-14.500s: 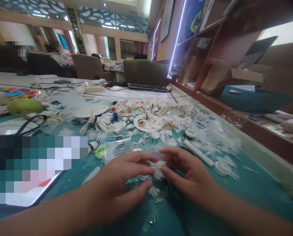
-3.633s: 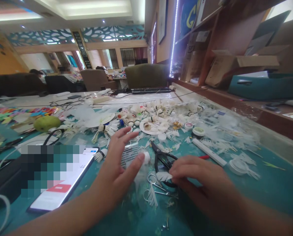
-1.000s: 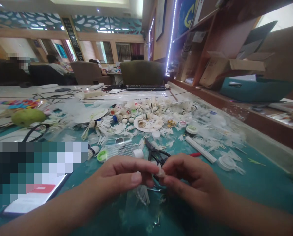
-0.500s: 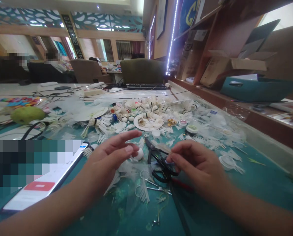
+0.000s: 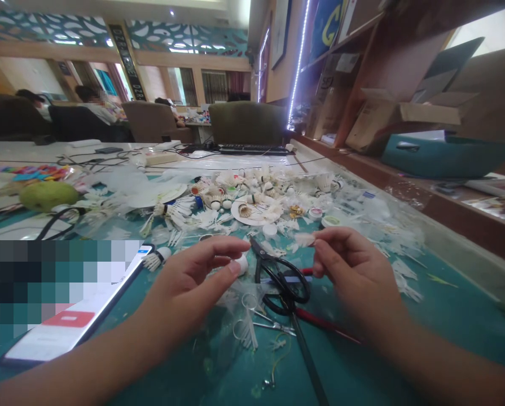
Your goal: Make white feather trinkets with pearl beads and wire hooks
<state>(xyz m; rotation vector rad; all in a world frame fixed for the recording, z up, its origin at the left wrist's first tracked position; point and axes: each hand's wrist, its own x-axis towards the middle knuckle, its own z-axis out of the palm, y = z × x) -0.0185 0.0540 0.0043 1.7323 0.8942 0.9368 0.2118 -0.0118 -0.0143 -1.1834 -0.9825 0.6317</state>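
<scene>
My left hand [image 5: 201, 276] is open, its thumb and fingers apart. Close to its thumb tip is a white rounded piece [image 5: 242, 265], partly covered; whether they touch I cannot tell. Thumb and fingers of my right hand [image 5: 349, 265] are pinched on a small, pale, translucent feather piece [image 5: 303, 239], which points left. Between both hands lie black-handled scissors [image 5: 282, 279], over a red-handled tool [image 5: 328, 326]. Small silver scissors [image 5: 273, 324] are nearer to me, beside a bundle of white quills [image 5: 249, 332].
A phone [image 5: 74, 321] lies at left, near a green fruit [image 5: 49, 195]. Shuttlecocks and feather scraps cover the mid-table around a white paper plate [image 5: 256, 217]. A small round pot [image 5: 330, 221] stands behind my right hand. A teal bin [image 5: 442, 153] is at right; people sit far back.
My right hand has moved right and slightly up, away from the scissors' handles, with the feather piece now plainer to see. My left hand has shifted slightly right and down.
</scene>
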